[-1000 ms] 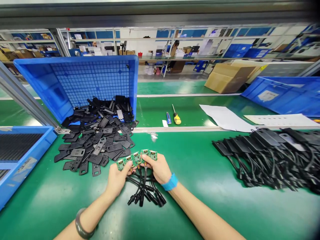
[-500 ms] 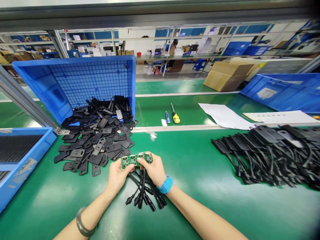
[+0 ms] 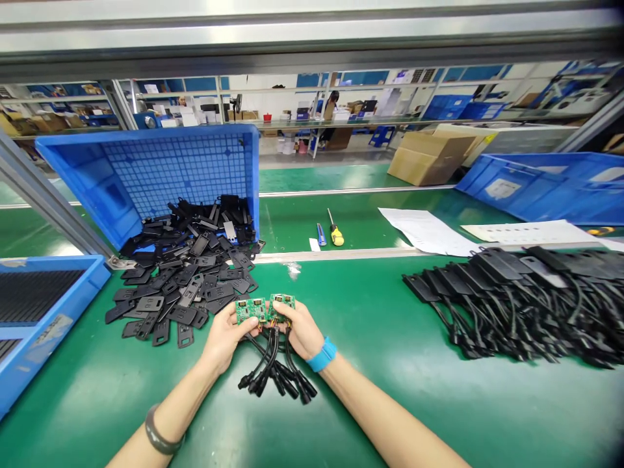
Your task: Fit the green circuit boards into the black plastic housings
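Green circuit boards with small displays are split between my two hands above the green bench. My left hand pinches the left circuit board piece, thumb on its front. In my right hand is the right circuit board piece, thumb across its top face. A narrow gap shows between the two pieces. From their lower edges hang several black cables with round connectors at the ends. Just left of my left hand lies a heap of black plastic covers.
The heap spills from a tipped blue crate. At left stands a blue tray. Ahead lie a utility knife, a yellow screwdriver and paper sheets. Black cased units with cables are piled at right.
The boards, side by side in one row earlier, now show a gap between left and right pieces. My hands stay in nearly the same place. The camera view has tilted slightly upward.
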Motion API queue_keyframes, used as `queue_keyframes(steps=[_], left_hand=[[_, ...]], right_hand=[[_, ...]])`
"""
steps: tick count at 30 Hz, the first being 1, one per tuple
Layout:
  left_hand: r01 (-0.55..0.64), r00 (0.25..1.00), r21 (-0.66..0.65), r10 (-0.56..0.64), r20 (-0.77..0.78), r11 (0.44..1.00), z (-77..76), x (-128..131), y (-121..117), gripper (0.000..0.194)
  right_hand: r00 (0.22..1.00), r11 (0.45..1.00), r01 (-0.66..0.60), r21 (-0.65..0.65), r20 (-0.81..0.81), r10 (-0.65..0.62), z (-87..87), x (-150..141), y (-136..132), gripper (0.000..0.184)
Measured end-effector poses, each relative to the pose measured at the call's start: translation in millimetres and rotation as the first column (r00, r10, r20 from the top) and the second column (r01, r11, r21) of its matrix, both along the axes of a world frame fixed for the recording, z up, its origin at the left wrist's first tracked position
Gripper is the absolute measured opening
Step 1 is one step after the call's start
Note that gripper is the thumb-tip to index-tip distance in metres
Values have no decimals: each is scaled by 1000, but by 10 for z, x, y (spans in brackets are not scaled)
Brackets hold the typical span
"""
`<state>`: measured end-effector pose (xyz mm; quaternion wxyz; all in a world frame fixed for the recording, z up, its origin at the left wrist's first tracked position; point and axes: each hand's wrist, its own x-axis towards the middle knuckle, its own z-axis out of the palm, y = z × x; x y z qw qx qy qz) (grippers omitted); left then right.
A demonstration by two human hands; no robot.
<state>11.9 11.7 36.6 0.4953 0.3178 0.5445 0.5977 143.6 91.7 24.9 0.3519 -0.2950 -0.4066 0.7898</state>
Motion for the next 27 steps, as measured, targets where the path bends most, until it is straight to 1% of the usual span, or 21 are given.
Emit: queue_keyframes(steps=[1, 2, 5, 8, 10, 14, 18, 21, 24, 27], left_hand=[[20, 999, -31, -19, 40, 999, 8, -12, 6, 41], [34, 998, -54, -31, 59, 998, 13, -25, 12, 42], [109, 993, -95, -104, 63, 989, 36, -80, 36, 41], [215, 977, -113, -214, 24, 970, 72, -142, 78, 37], [221, 974, -104, -226, -36, 970, 75, -156, 114, 36], [155, 977, -49, -160, -138, 987, 4, -88, 174, 34], [51, 967, 18, -44, -251, 999, -97, 15, 182, 25], [-33, 942, 55, 50, -332, 998, -154, 76, 165, 23], [-95, 910, 83, 121, -397, 992, -170, 134, 153, 22], [-116, 884, 97, 147, -444, 989, -128, 179, 154, 19]], right_hand=[[1000, 999, -28, -18, -15, 27, -10, 2, -3, 34], [999, 1000, -30, -8, -18, 30, -24, 0, -9, 34], [999, 998, 46, 48, 22, -47, -72, -12, -18, 37], [995, 994, 80, 71, 57, -85, -108, -9, 3, 42], [995, 993, 81, 91, 59, -87, -122, -2, 16, 40], [986, 975, 143, 169, 59, -155, -136, -8, 9, 33], [970, 948, 217, 232, 57, -236, -160, -37, 4, 30], [953, 927, 263, 267, 79, -293, -197, -48, 4, 30], [936, 911, 296, 288, 103, -337, -233, -54, -19, 28], [920, 895, 331, 298, 109, -376, -230, -73, -54, 25]])
